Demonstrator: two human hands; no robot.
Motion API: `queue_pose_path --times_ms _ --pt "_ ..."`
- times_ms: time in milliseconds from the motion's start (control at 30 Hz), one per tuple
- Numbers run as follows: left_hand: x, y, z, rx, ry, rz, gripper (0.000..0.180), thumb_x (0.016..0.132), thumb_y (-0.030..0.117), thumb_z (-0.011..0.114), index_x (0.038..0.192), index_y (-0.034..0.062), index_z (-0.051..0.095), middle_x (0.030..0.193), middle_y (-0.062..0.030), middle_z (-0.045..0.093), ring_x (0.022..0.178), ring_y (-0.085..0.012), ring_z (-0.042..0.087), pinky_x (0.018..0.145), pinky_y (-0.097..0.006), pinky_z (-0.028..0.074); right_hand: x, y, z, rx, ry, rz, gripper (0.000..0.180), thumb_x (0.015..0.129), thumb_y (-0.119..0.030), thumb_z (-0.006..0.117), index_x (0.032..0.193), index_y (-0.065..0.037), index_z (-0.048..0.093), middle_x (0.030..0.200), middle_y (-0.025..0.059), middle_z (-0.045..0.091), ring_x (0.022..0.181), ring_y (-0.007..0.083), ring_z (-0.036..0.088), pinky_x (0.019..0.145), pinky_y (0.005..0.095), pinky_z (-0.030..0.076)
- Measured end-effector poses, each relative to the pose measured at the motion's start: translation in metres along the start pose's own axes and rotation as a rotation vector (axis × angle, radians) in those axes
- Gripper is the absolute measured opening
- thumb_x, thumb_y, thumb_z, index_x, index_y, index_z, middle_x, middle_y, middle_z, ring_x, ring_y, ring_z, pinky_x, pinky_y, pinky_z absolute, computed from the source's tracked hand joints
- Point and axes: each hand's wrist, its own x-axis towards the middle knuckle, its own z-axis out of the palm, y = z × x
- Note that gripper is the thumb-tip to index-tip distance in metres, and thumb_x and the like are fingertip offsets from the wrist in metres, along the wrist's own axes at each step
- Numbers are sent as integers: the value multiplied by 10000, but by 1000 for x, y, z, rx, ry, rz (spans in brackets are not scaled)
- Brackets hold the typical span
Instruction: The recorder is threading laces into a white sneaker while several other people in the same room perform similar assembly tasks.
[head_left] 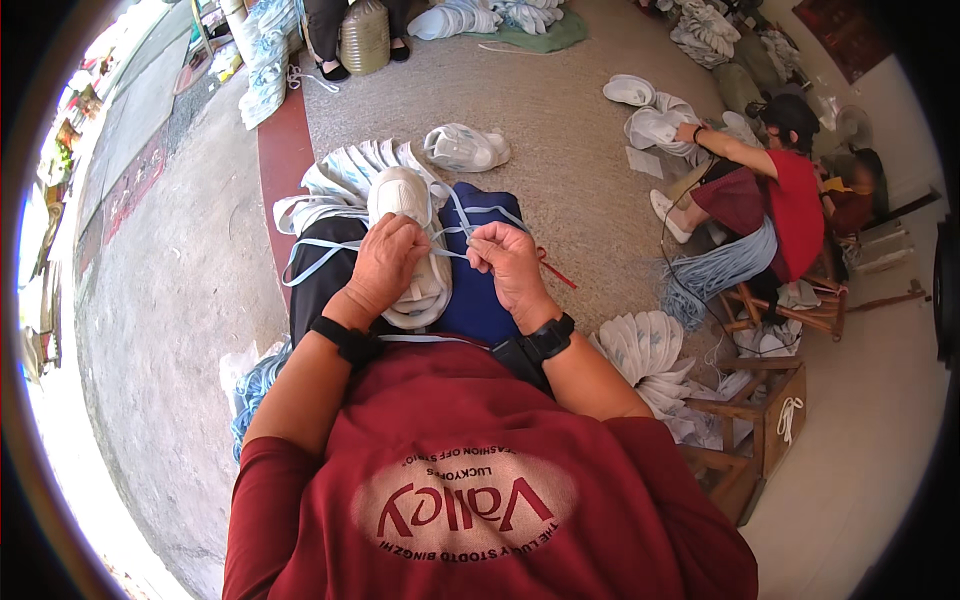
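Observation:
A white sneaker (398, 192) rests on my lap, its toe pointing away from me. Light blue shoelace (325, 262) runs across it, looping out to the left and trailing over to the right. My left hand (388, 262) lies over the shoe's lacing area with its fingers bent inward; what the fingertips grip is hidden. To the right of the shoe, my right hand (505, 262) pinches a stretch of the lace between thumb and fingers. Beneath the shoe lies a dark blue cloth (480, 300) over my leg.
Stacked white shoe uppers (350, 170) lie just beyond my lap, beside a single white shoe (466, 147). At right, a seated person in red (795, 210) handles white shoes near a bundle of blue laces (735, 260). A wooden stool (755, 425) stands at lower right, by more uppers (643, 355).

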Motion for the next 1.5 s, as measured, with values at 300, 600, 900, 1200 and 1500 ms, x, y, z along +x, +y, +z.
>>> queue_pose_path --times_ms 300,600,900,1200,1500 --pt "-9 27 -14 -451 -200 -71 56 803 1 527 842 30 499 757 -136 574 703 -344 573 640 -372 461 15 -7 13 -296 -73 50 43 781 -20 602 739 -12 599 622 -21 536 534 40 449 494 172 355" --pt "-31 56 -51 -619 -404 120 54 817 49 557 823 26 508 684 -129 546 635 -325 567 590 -385 451 21 -1 46 -1181 -231 -235 96 729 -101 557 676 -22 566 671 160 595 673 361 576 579 436 438" --pt "-34 53 -50 -664 -349 79 54 819 55 555 813 29 508 668 -131 539 632 -333 565 593 -386 449 25 3 65 -1496 -263 -333 98 739 -97 524 670 -34 555 668 180 590 688 354 590 585 458 448" --pt "-39 23 -52 -617 -218 94 72 753 37 624 737 12 559 704 -91 558 666 -273 559 627 -338 450 27 21 54 -1312 -226 -672 77 725 -72 556 658 -47 528 674 91 516 737 288 537 640 409 405" --pt "-37 -15 -40 -454 82 -496 82 804 70 607 816 -9 627 736 -103 615 651 -168 590 607 -280 462 19 22 50 -1105 -173 -572 53 678 -41 615 696 -23 569 806 122 544 777 274 518 673 385 410"
